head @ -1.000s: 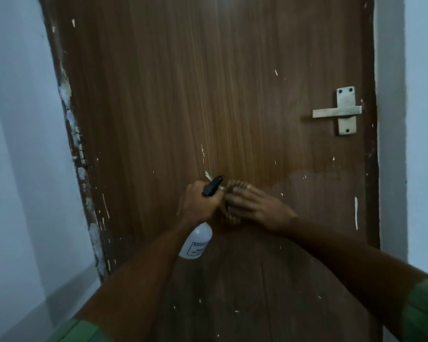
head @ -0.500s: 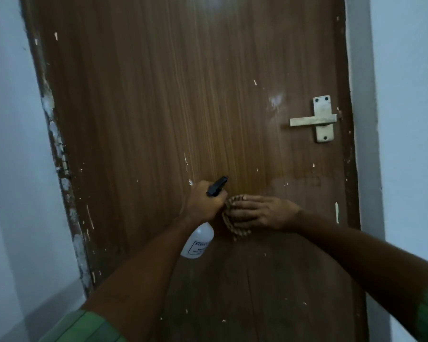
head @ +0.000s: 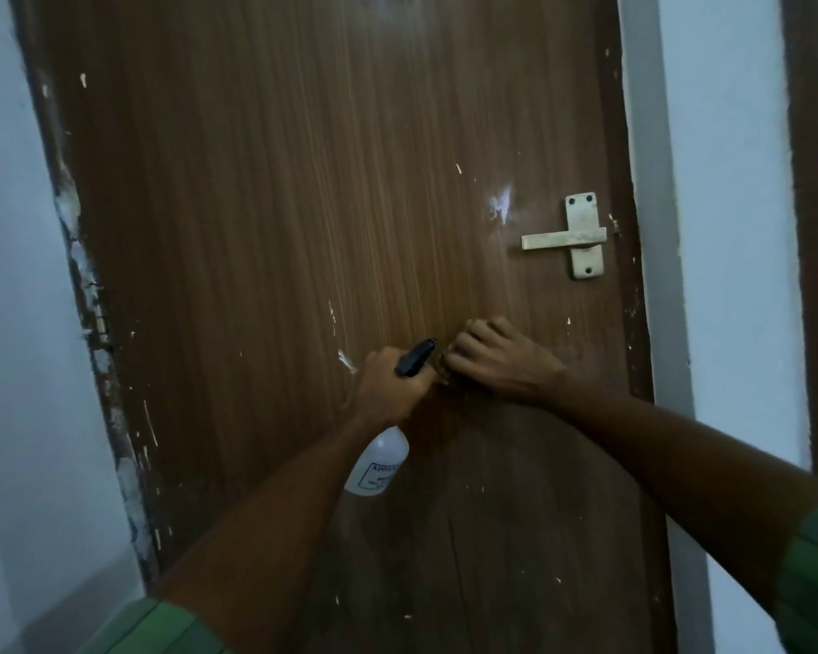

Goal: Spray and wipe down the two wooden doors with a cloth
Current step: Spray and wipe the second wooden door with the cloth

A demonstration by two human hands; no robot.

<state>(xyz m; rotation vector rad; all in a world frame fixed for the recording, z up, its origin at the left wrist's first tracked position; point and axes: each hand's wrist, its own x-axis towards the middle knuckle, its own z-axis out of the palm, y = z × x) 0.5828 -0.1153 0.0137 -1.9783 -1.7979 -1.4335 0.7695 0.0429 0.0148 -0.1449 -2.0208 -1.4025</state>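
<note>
The left hand grips a spray bottle by its neck, close to the door. Just beside it, the right hand's curled fingers press a barely visible cloth against the door, below the handle.

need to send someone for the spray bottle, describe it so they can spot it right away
Start at the wooden door filling the view. At mid-height, the left hand grips the spray bottle by its neck. Nothing else nearby has its pale translucent body, printed label and black trigger head.

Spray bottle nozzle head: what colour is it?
Black, atop the white plastic spray bottle; head view.
</note>
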